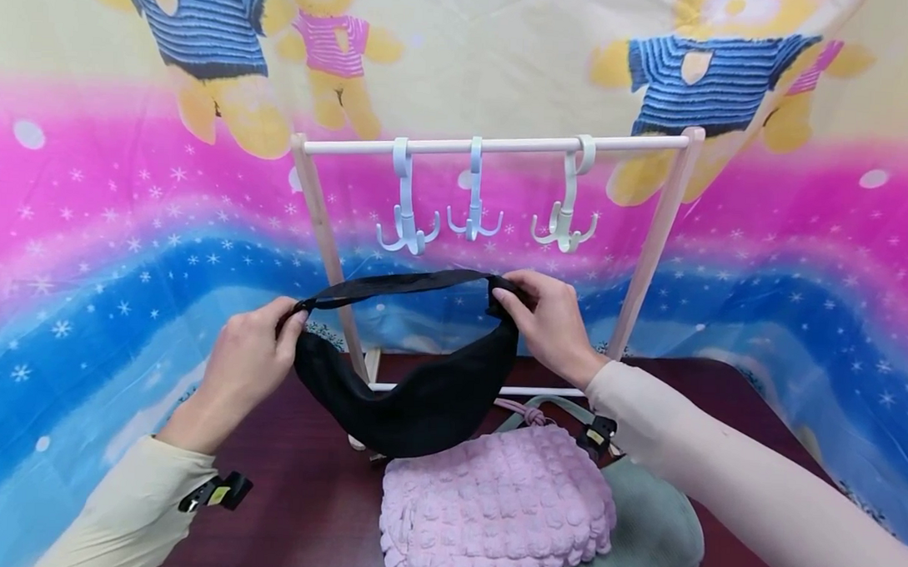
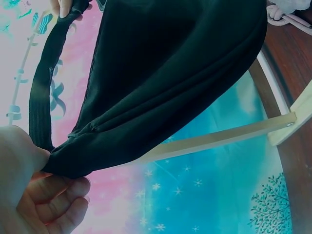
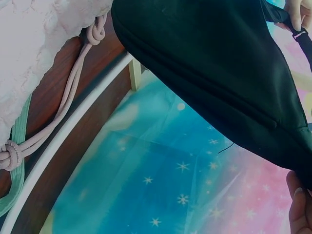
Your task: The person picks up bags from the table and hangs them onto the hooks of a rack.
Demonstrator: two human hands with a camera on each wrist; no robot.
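A black fabric shoulder bag [image 1: 412, 403] hangs between my two hands, its strap stretched across the top and its pouch sagging below. My left hand [image 1: 252, 347] pinches the bag's left end where strap and body join; the left wrist view shows thumb and fingers round that black corner [image 2: 73, 158]. On the other side my right hand [image 1: 546, 320] pinches the right end of the strap, thumb toward me. In the right wrist view the bag [image 3: 209, 63] fills the upper part, with right fingertips [image 3: 297, 200] at its lower corner. The bag is held in front of the rack, below its hooks.
A wooden rack [image 1: 496, 145] stands behind, carrying two blue hooks [image 1: 405, 223], [image 1: 474, 217] and one pale green hook [image 1: 565, 225]. A pink puffy bag [image 1: 491, 502] lies on the dark red table [image 1: 289, 486], partly over a green bag [image 1: 652, 524]. Behind hangs a printed cloth [image 1: 161, 282].
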